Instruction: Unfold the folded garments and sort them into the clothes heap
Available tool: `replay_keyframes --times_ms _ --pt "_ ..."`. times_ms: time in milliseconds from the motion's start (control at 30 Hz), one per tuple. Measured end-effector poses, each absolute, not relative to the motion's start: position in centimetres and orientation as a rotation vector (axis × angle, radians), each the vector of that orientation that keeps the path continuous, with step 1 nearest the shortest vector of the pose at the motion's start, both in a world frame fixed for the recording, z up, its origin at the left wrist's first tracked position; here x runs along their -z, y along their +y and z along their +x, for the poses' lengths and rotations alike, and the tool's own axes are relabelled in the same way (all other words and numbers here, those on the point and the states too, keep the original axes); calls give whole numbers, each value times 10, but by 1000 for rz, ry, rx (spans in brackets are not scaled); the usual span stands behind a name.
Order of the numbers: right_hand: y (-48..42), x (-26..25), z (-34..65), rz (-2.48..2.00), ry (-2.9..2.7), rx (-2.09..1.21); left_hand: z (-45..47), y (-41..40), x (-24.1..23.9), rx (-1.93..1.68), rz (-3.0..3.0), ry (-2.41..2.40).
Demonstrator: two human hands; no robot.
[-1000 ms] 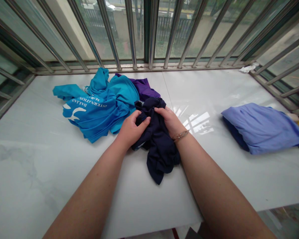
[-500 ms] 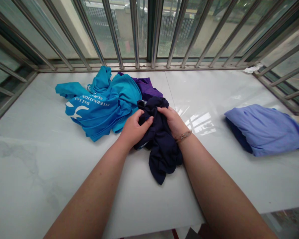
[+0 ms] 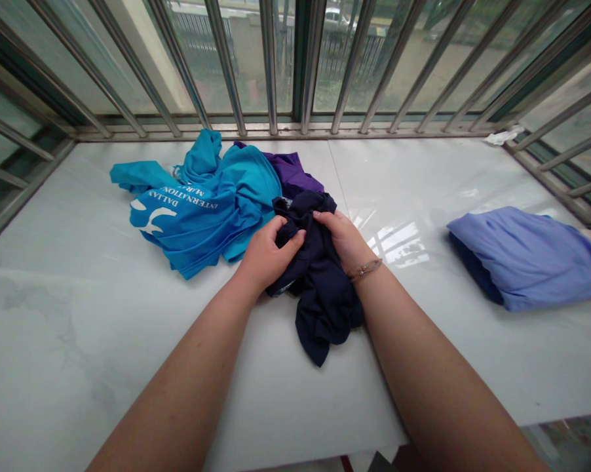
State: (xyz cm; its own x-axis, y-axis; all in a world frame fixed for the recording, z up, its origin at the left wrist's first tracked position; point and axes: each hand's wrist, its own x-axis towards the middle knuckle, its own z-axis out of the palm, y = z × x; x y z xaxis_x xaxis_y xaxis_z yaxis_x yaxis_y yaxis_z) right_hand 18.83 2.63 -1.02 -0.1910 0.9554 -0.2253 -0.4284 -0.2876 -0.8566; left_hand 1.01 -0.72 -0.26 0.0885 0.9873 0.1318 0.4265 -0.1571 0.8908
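A crumpled dark navy garment (image 3: 325,288) is bunched between my two hands, its lower end trailing on the white surface toward me. My left hand (image 3: 268,255) grips its left side, with thumb and forefinger pinching the cloth. On the right edge, my right hand (image 3: 342,239) is closed on the fabric, thumb on top and most fingers hidden behind it. What kind of garment it is cannot be made out. Just beyond my left hand lies a rumpled blue shirt (image 3: 202,203) with white lettering, and a purple cloth (image 3: 295,172) shows behind it.
The white marble-patterned ledge (image 3: 54,328) ends at metal window bars (image 3: 270,72) at the back and sides. A folded periwinkle-blue garment (image 3: 531,259) lies at the right. A scrap of white tissue (image 3: 502,136) sits in the far right corner.
Both hands keep the same hold on the navy garment. The whole view has shifted very slightly, and a vehicle shows more clearly outside the window.
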Motion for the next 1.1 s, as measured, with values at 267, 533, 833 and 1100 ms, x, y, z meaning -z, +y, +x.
replay_keyframes --times_ms 267,533,833,1100 --pt "27 9 188 -973 -811 -1679 11 -8 0 -1020 1676 1408" --pt "25 6 188 -990 -813 -1675 11 -8 0 -1033 1681 1400" --pt "25 6 189 -983 -831 -1675 11 -8 0 -1025 1688 1409" --pt "25 5 189 -995 -838 -1662 10 -8 1 -1037 1699 1403"
